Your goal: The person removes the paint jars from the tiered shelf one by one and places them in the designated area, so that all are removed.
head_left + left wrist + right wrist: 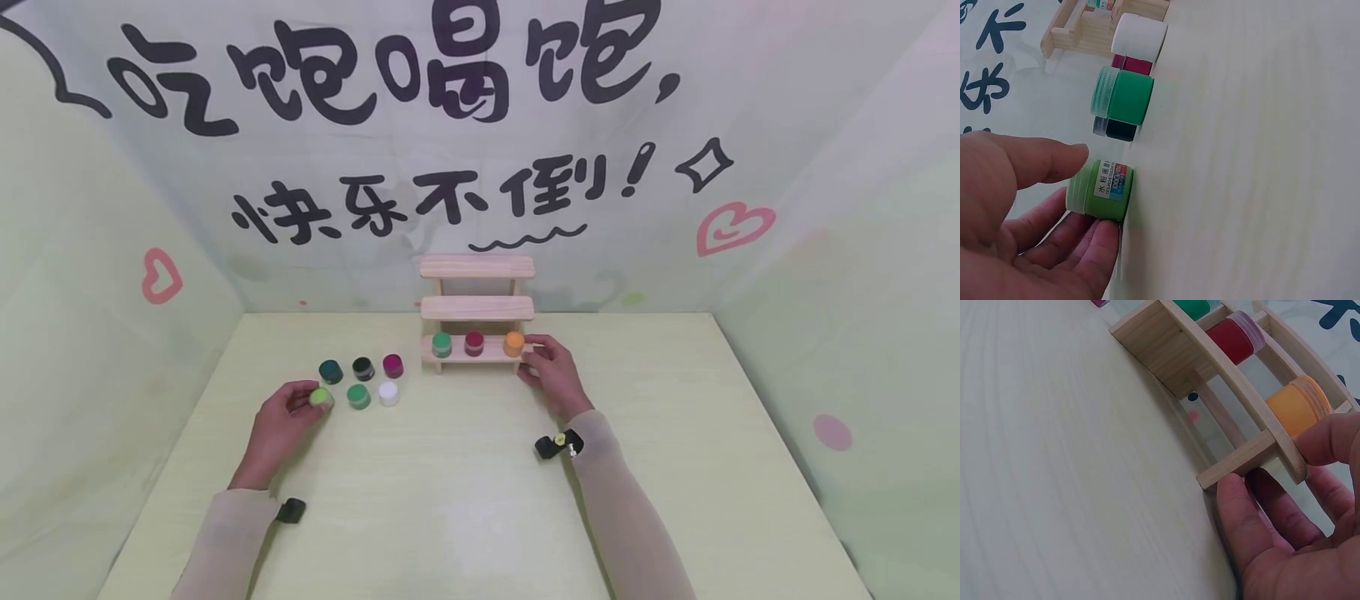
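While the light green jar (1110,190) is at the left end of the nearer row, beside a mid-green jar (358,397), the left hand (279,425) curls thumb and fingers round it from opposite sides. Whether its base touches the table (450,500) is hard to tell, so any lift is best made straight up, sparing the mid-green jar a knock. Fingertips low on the body, with the thumb squarely opposite, should stop it tipping. The right hand (557,382) grips the right end of the wooden stand's bottom step (494,351), thumb close to the orange jar (514,344), fingers at the leg. A light, steady hold suits there, as a shove could slide the orange jar or the red jar (474,343).
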### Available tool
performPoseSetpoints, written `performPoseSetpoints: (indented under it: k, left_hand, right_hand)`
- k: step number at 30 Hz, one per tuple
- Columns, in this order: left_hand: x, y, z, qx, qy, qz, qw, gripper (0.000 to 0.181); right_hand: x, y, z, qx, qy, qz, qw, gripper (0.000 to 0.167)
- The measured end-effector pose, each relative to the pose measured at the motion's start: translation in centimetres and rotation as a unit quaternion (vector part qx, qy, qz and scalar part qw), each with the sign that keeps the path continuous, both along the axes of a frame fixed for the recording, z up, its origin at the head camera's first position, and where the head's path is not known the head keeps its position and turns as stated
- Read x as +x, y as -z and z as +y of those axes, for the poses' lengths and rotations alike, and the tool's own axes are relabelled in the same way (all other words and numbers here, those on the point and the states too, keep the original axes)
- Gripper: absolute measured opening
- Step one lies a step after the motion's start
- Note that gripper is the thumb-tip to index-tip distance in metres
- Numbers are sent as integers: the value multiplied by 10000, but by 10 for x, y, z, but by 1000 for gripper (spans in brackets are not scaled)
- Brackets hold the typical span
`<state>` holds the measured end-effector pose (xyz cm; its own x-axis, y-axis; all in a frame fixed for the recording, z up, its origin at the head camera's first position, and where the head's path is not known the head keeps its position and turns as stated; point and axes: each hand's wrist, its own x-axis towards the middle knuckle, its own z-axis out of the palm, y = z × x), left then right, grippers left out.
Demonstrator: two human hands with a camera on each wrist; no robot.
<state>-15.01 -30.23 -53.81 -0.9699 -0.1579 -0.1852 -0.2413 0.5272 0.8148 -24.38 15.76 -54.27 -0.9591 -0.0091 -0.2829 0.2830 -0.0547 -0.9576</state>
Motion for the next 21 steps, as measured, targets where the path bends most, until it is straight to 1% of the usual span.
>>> performPoseSetpoints:
  k: [3,6,9,11,16,21]
  left_hand:
    - [0,-2,2,-17,-73,27,10000,59]
    - [-1,-7,5,-15,-231,105,9997,58]
    - [-2,-13,10,-24,-372,201,9991,55]
    - [-3,-18,13,-18,-404,293,9988,53]
    - [-7,-29,24,72,-350,508,9981,49]
    - [-14,-35,37,296,-141,641,9974,49]
  right_hand:
    - [0,-1,0,-6,3,-15,10000,39]
    - [0,0,0,-4,5,-7,10000,39]
    - [0,0,-1,-12,10,-7,10000,38]
    - [0,0,-1,-25,15,-22,10000,38]
    - [0,2,-1,-9,10,-54,10000,38]
    - [-1,3,0,-5,-2,-20,10000,38]
